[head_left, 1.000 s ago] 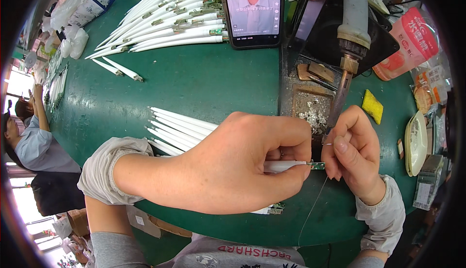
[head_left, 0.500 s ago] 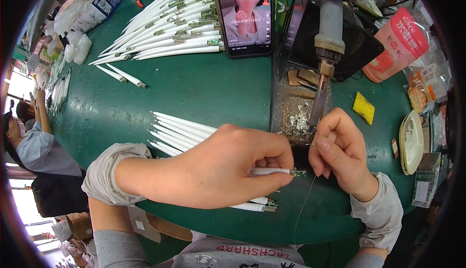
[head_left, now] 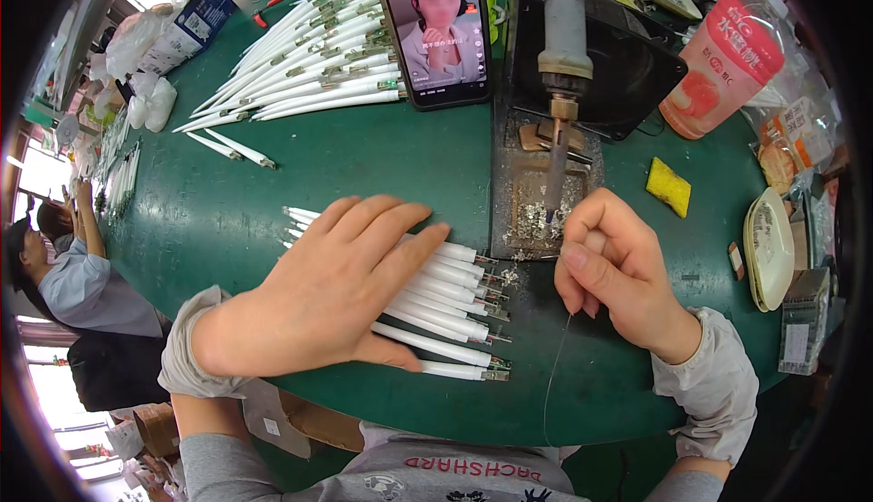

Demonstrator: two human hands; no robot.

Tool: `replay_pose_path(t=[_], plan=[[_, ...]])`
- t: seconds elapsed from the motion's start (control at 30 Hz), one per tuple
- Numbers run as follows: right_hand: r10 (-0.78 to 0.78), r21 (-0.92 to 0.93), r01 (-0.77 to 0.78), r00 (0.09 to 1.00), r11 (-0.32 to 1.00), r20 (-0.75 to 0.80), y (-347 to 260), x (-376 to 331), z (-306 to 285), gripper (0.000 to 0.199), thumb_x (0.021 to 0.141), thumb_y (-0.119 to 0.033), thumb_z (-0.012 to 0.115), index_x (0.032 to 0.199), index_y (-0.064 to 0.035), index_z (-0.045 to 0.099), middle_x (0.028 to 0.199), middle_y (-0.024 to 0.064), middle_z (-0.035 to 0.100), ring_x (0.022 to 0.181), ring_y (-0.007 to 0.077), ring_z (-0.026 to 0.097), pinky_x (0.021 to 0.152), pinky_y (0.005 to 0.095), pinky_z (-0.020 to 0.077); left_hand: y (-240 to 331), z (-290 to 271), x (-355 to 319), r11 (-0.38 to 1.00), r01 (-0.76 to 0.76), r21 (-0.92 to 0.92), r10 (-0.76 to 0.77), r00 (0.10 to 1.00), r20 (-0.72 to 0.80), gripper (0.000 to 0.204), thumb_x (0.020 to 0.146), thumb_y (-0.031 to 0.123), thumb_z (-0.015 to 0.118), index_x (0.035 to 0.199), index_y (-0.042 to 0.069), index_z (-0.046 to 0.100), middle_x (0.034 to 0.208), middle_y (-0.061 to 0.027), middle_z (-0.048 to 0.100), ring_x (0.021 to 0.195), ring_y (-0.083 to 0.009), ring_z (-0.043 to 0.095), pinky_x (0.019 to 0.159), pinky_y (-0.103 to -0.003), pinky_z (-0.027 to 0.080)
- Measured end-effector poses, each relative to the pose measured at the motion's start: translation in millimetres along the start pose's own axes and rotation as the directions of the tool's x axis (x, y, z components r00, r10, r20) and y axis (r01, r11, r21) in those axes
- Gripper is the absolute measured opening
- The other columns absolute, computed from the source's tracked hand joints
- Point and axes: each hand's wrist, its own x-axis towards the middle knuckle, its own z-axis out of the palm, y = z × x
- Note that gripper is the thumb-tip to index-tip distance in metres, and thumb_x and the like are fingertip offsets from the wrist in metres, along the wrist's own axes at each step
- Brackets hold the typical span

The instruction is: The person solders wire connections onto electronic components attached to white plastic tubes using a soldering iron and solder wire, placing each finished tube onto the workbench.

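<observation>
My left hand (head_left: 318,293) lies palm down with its fingers spread over a row of white pen-like sticks (head_left: 459,325). Small green circuit boards show at their right ends; the hand covers much of their length. My right hand (head_left: 623,275) pinches a thin wire (head_left: 551,375), which looks like solder, between thumb and forefinger. One end pokes out left of the fingertips, and the rest hangs toward the table's front edge. Just beyond that hand a soldering iron (head_left: 556,161) points down over a metal tray (head_left: 509,240) strewn with solder bits.
At the back stand a phone (head_left: 446,88) playing a video and a big pile of white sticks (head_left: 300,93). On the right are a yellow sponge (head_left: 668,188), a pink pouch (head_left: 723,70) and a pale dish (head_left: 771,252). Another person (head_left: 77,279) sits far left.
My left hand has let go of a white stick, moved left and spread its fingers over the row. The right hand keeps its pinch on the wire. The view has shifted slightly.
</observation>
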Motion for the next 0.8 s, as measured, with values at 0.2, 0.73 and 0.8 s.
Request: replay_pose_path(t=[0.2,0.73,0.8], plan=[[0.039,0.008,-0.039,0.999,0.999,0.017,-7,1,-2,0.014,0.095,-0.018,0.051,0.09,-0.0071,0.045,0.062,0.002,0.055,0.049,0.0027,0.041,0.045,0.0177,0.0307,17,-1,-19,1.0,0.006,-0.015,-0.005,0.997,0.076,0.085,0.061,0.039,0.076,0.127,-0.003,0.044,0.117,-0.0181,0.047,0.104,-0.033,0.049,0.09,-0.041,0.041],[-0.007,-0.001,0.007,0.998,1.0,0.06,3,-10,10,0.013,0.094,-0.017,0.053,0.089,-0.0065,0.047,0.061,0.0016,0.055,0.048,0.0038,0.043,0.044,0.0185,0.0329,31,18,-30,1.0,0.029,0.011,-0.03,0.999,0.031,0.05,0.065,0.016,0.072,0.107,0.0,0.048,0.094,-0.0133,0.053,0.089,-0.0278,0.056,0.069,-0.036,0.05],[0.009,-0.009,-0.008,0.998,1.0,0.064,6,-10,8,0.012,0.094,-0.017,0.053,0.089,-0.007,0.048,0.061,0.0012,0.055,0.048,0.0038,0.043,0.044,0.0185,0.0329,33,16,-28,0.999,0.023,-0.025,-0.024,1.0,-0.017,0.043,0.066,0.012,0.07,0.102,0.001,0.049,0.091,-0.0136,0.054,0.087,-0.0282,0.058,0.067,-0.037,0.05]])
